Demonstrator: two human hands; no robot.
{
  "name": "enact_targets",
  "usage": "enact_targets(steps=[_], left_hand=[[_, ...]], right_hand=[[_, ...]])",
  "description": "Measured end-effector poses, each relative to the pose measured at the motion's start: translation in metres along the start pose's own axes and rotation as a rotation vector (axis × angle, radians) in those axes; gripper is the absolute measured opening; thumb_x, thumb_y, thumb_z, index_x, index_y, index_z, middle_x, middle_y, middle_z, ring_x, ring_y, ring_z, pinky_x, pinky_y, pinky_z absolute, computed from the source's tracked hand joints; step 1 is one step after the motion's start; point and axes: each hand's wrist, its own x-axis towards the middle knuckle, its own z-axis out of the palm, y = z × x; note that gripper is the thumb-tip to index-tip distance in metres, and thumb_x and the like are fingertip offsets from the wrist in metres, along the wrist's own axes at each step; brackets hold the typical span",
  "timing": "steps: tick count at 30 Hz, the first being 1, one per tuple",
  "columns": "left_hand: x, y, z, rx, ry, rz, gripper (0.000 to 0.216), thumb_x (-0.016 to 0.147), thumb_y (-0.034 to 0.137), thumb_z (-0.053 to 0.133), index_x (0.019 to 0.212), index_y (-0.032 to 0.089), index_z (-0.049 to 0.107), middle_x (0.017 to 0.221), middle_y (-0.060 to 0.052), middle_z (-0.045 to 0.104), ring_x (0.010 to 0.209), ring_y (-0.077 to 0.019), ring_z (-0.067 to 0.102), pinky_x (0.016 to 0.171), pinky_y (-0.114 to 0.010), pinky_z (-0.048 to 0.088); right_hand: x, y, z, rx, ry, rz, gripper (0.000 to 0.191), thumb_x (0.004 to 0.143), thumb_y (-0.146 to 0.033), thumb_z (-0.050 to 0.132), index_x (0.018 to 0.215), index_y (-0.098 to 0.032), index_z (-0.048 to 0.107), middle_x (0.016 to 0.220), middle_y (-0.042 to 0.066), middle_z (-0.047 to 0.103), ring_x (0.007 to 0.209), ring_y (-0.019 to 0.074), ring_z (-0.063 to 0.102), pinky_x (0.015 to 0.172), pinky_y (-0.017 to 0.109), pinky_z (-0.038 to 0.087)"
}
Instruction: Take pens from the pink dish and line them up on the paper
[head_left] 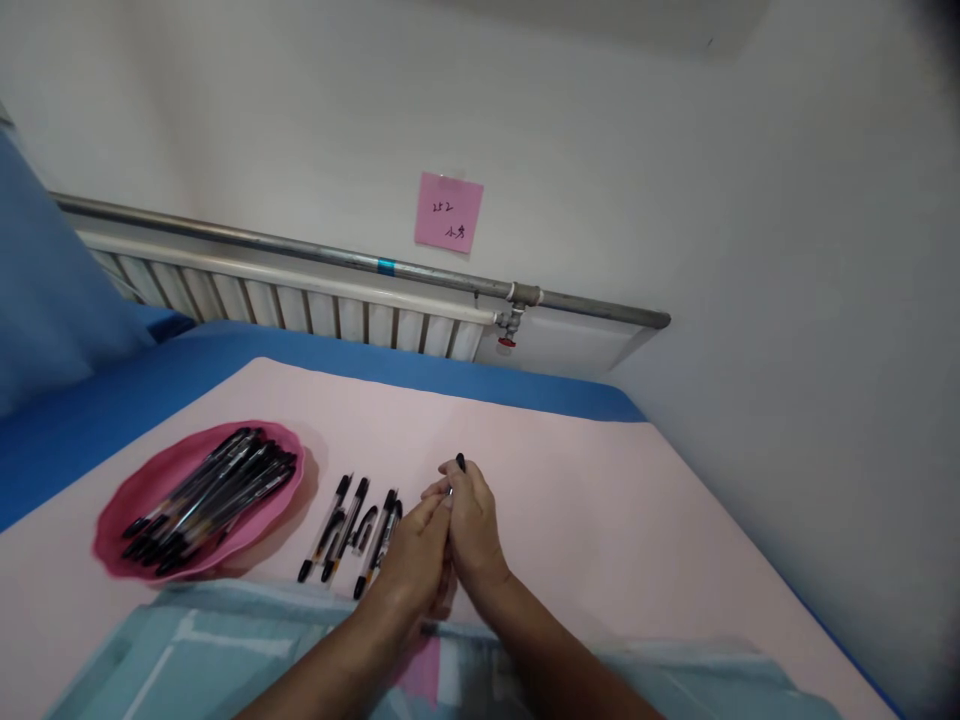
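Observation:
Both my hands are together over the pink tabletop, closed around a pen (460,462) whose black end pokes out above the fingers. Most of that pen is hidden. My left hand (416,548) presses against my right hand (474,522), with the fingers of the two meeting. Just left of them lie several clear-barrelled pens (346,528) with black ends, set roughly side by side. Loose black caps (365,530) rest among these pens. My left hand is close to the nearest of them.
A pink scalloped basket (112,545) at the left holds many black pens (214,495). Light blue cloth (225,640) lies along the near edge. Behind the table (585,500) are a radiator (322,312), a metal pipe (300,250) and a pink note (448,212) on the wall.

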Motion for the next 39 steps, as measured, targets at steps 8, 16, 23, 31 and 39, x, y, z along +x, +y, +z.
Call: enact_targets(steps=[8, 16, 23, 31, 39], left_hand=[[0.011, 0.005, -0.011, -0.047, -0.072, -0.122, 0.026, 0.074, 0.044, 0.045, 0.080, 0.019, 0.050, 0.045, 0.011, 0.036, 0.029, -0.0011, 0.022, 0.032, -0.014, 0.010], [0.001, 0.009, -0.014, -0.107, -0.138, 0.086, 0.025, 0.074, 0.044, 0.047, 0.079, 0.019, 0.047, 0.051, 0.010, 0.041, 0.033, -0.0031, 0.030, 0.031, -0.016, 0.017], [-0.006, -0.003, -0.005, 0.178, -0.178, 0.283, 0.019, 0.078, 0.038, 0.046, 0.079, 0.019, 0.050, 0.053, 0.007, 0.042, 0.044, -0.0066, 0.035, 0.041, -0.018, 0.026], [-0.004, -0.018, 0.000, 0.405, -0.089, 0.396, 0.016, 0.081, 0.033, 0.042, 0.077, 0.020, 0.050, 0.059, 0.005, 0.044, 0.056, -0.0115, 0.043, 0.054, -0.022, 0.031], [-0.005, -0.014, -0.003, 0.485, -0.027, 0.407, 0.020, 0.084, 0.036, 0.040, 0.078, 0.021, 0.051, 0.061, 0.003, 0.050, 0.058, -0.0124, 0.047, 0.058, -0.023, 0.031]], right_hand=[[0.030, -0.020, -0.026, 0.321, 0.143, -0.158, 0.016, 0.073, -0.031, 0.056, 0.082, -0.019, 0.052, 0.073, 0.000, 0.062, 0.066, 0.0141, 0.059, 0.062, 0.029, 0.046], [0.000, -0.052, -0.050, 0.170, -0.110, -0.112, 0.008, 0.066, -0.019, 0.058, 0.070, -0.018, 0.051, 0.064, -0.004, 0.051, 0.044, 0.0049, 0.040, 0.041, 0.019, 0.032], [-0.018, -0.038, -0.061, 0.144, -0.039, 0.107, 0.027, 0.065, -0.036, 0.067, 0.069, -0.019, 0.047, 0.052, -0.009, 0.039, 0.035, 0.0008, 0.021, 0.032, 0.015, 0.014], [-0.011, -0.024, -0.059, 0.069, -0.046, 0.111, 0.029, 0.063, -0.037, 0.070, 0.062, -0.019, 0.046, 0.041, -0.012, 0.027, 0.034, 0.0029, 0.021, 0.033, 0.018, 0.015], [-0.011, -0.016, -0.057, 0.001, -0.038, 0.045, 0.024, 0.065, -0.035, 0.068, 0.062, -0.019, 0.051, 0.047, -0.009, 0.037, 0.038, 0.0048, 0.029, 0.036, 0.019, 0.025]])
